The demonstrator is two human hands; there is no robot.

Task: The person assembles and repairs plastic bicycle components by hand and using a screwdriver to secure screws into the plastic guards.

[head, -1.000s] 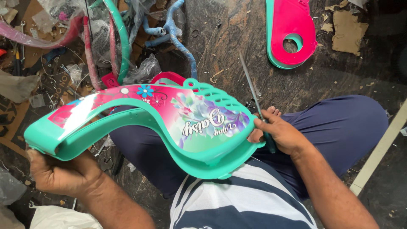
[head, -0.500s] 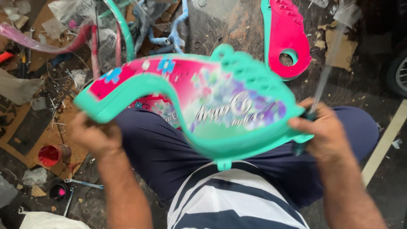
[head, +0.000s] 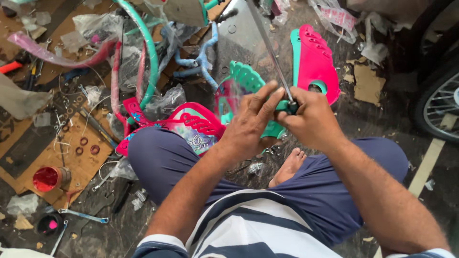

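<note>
My right hand (head: 313, 119) is closed around the handle of a screwdriver (head: 270, 52), whose long metal shaft points up and away from me. My left hand (head: 251, 122) meets it at the centre, fingers laid over the edge of a teal and pink plastic bicycle chain guard (head: 239, 83) and touching the screwdriver handle. That guard is blurred and stands on edge behind my hands, above my lap. A pink flowered panel (head: 191, 126) lies against my left knee. A second pink and teal guard (head: 313, 59) lies on the floor beyond.
My bare foot (head: 289, 167) is tucked under my knee. A teal bicycle frame (head: 148, 52) and blue handlebars (head: 201, 59) lie ahead on the left. On the left floor are a red tin (head: 48, 177), a wrench (head: 83, 215) and cardboard (head: 71, 160). A bicycle wheel (head: 440, 110) stands at right.
The teal guard has swung from lying flat across my lap to standing on edge. My left hand left its far end and joined my right hand at the screwdriver.
</note>
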